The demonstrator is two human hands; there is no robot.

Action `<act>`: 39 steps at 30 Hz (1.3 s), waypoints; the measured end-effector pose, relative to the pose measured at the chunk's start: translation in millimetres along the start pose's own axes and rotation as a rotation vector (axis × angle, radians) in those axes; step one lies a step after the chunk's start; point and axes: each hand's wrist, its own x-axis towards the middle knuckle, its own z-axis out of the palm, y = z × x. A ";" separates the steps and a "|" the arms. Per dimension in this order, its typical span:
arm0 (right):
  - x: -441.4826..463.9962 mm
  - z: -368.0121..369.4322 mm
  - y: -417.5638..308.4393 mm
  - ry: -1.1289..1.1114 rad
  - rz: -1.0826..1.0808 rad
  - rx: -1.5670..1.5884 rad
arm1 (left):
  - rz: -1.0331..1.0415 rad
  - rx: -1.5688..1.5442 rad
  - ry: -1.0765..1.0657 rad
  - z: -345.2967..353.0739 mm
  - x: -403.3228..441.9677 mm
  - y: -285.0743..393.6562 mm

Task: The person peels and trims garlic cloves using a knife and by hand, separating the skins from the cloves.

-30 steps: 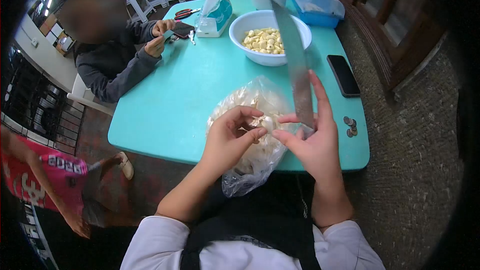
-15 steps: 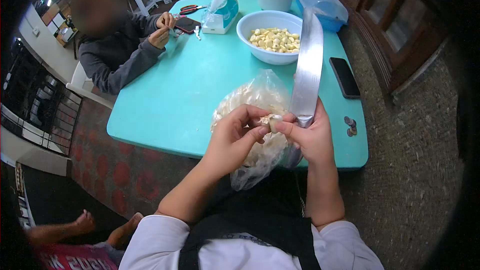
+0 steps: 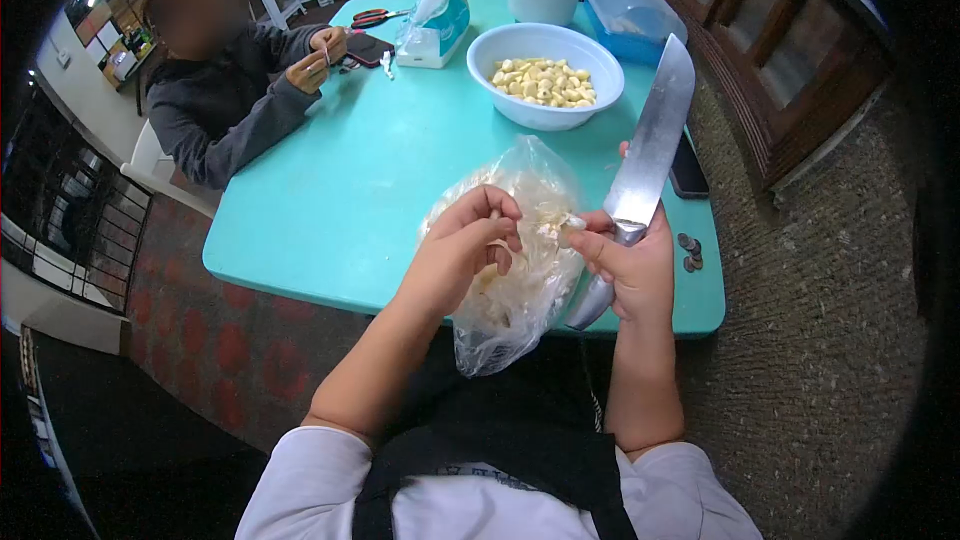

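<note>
My right hand (image 3: pixel 635 265) is closed round a broad-bladed kitchen knife (image 3: pixel 655 135), its blade pointing up and away and its handle low. Between that hand's thumb and forefinger is a pale garlic clove (image 3: pixel 573 226). My left hand (image 3: pixel 465 240) is apart from the clove, over the left side of a clear plastic bag (image 3: pixel 520 290); its fingers are loosely curled and separated, with nothing plainly held. The bag lies at the table's near edge, with whitish garlic pieces and skins inside. Beyond it stands a white bowl (image 3: pixel 478 70) of peeled garlic cloves (image 3: pixel 545 83).
Across the turquoise table (image 3: pixel 330 200) sits another person, hands (image 3: pixel 315 62) together. About the table are a tissue pack (image 3: pixel 436 32), scissors (image 3: pixel 375 17), a white tub (image 3: pixel 543 2), a blue lidded box (image 3: pixel 635 15), a phone (image 3: pixel 688 170) partly behind the knife, and several coins (image 3: pixel 691 252).
My left hand has come away from the clove, to the left and upward. The clove stays in my right hand, and the knife has tilted to the right, now partly covering the phone.
</note>
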 end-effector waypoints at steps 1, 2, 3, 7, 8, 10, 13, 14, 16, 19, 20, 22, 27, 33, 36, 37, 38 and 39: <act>-0.2 2.4 -0.3 -0.002 -0.006 0.013 | 0.018 0.028 -0.002 4.9 -3.2 -0.7; -0.2 5.1 0.0 -0.006 -0.012 0.026 | 0.038 0.058 -0.003 14.0 -6.6 -0.5; -0.8 8.1 1.0 -0.006 -0.017 0.037 | 0.060 0.087 -0.004 22.1 -9.2 -1.3; -5.7 18.9 7.5 -0.015 -0.011 0.103 | 0.233 0.084 0.088 41.1 -12.8 -10.9; -6.5 19.9 9.3 -0.017 -0.005 0.125 | 0.245 0.032 0.113 43.0 -12.0 -12.7; -7.4 21.0 9.9 -0.026 -0.008 0.160 | 0.288 0.054 0.147 43.1 -12.4 -12.4; -7.2 19.5 12.4 -0.050 0.008 0.194 | 0.370 0.114 0.161 36.3 -13.4 -20.7; -7.4 18.9 13.5 -0.060 0.018 0.204 | 0.360 0.125 0.170 35.3 -13.9 -21.5; -7.4 18.2 14.6 -0.064 0.040 0.207 | 0.340 0.148 0.190 33.8 -14.5 -22.4; -7.1 18.7 16.8 -0.074 0.063 0.235 | 0.353 0.184 0.185 33.8 -17.0 -21.7; -7.4 18.8 17.4 -0.076 0.070 0.249 | 0.351 0.187 0.186 34.9 -18.2 -20.4; -7.8 17.7 17.7 -0.104 0.073 0.260 | 0.346 0.194 0.188 36.6 -20.5 -17.7; -8.8 18.6 14.8 -0.097 0.067 0.193 | 0.321 0.227 0.174 31.5 -23.0 -17.8; -11.2 21.2 16.6 -0.058 0.022 0.092 | 0.366 0.291 0.179 30.8 -24.9 -20.7; -13.6 25.2 10.9 -0.045 0.008 0.043 | 0.408 0.336 0.161 29.2 -26.1 -23.2; -15.0 26.4 9.0 -0.050 -0.002 0.031 | 0.430 0.349 0.148 27.7 -26.9 -23.8; -15.6 26.2 7.9 -0.055 -0.013 0.015 | 0.401 0.353 0.152 27.4 -28.6 -22.5; -15.3 24.9 7.6 -0.041 -0.023 -0.004 | 0.370 0.353 0.157 27.9 -30.6 -20.4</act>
